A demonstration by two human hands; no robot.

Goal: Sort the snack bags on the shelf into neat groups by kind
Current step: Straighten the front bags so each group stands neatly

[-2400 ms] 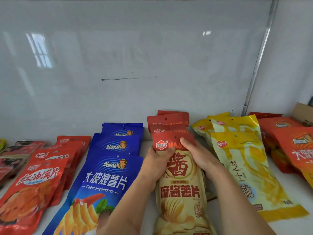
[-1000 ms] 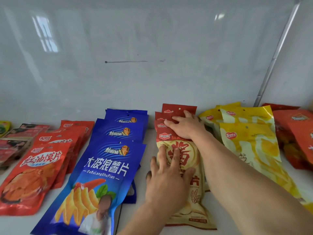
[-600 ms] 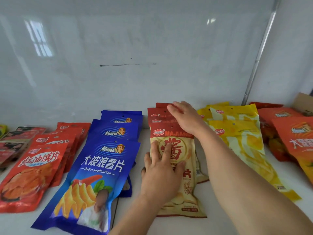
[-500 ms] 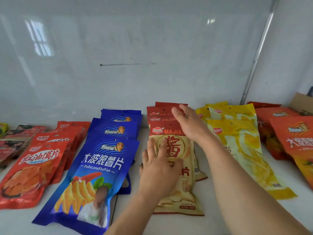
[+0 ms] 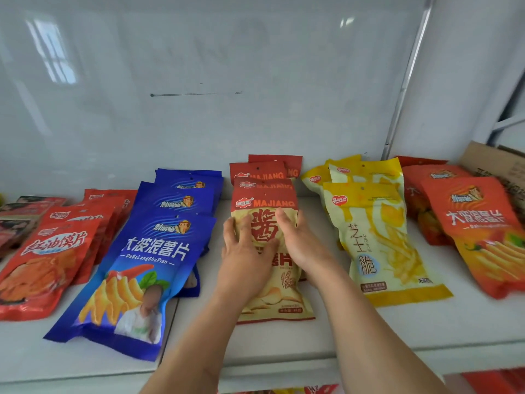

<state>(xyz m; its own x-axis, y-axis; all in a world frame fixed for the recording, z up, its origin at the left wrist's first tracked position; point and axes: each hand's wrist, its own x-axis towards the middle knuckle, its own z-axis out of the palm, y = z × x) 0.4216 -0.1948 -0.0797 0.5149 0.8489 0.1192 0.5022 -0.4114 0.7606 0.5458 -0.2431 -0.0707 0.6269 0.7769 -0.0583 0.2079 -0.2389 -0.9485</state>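
A stack of red-topped beige MAJIANG bags (image 5: 265,201) lies in the middle of the white shelf (image 5: 397,322). My left hand (image 5: 244,251) rests flat on the front bag's left half, fingers straight. My right hand (image 5: 298,237) lies flat along the bag's right side. To the left lies a row of blue chip bags (image 5: 150,251), and further left red bags (image 5: 48,251). Yellow bags (image 5: 377,228) lie to the right, then orange-red bags (image 5: 477,223).
The shelf's white back wall (image 5: 199,109) rises right behind the rows. A metal upright (image 5: 406,81) stands at the back right, and a cardboard box (image 5: 494,163) sits at the far right. More bags show on a lower shelf (image 5: 312,389).
My right hand has come back from the rear MAJIANG bags to the front bag's right side. My left hand has slid a little up the same bag.
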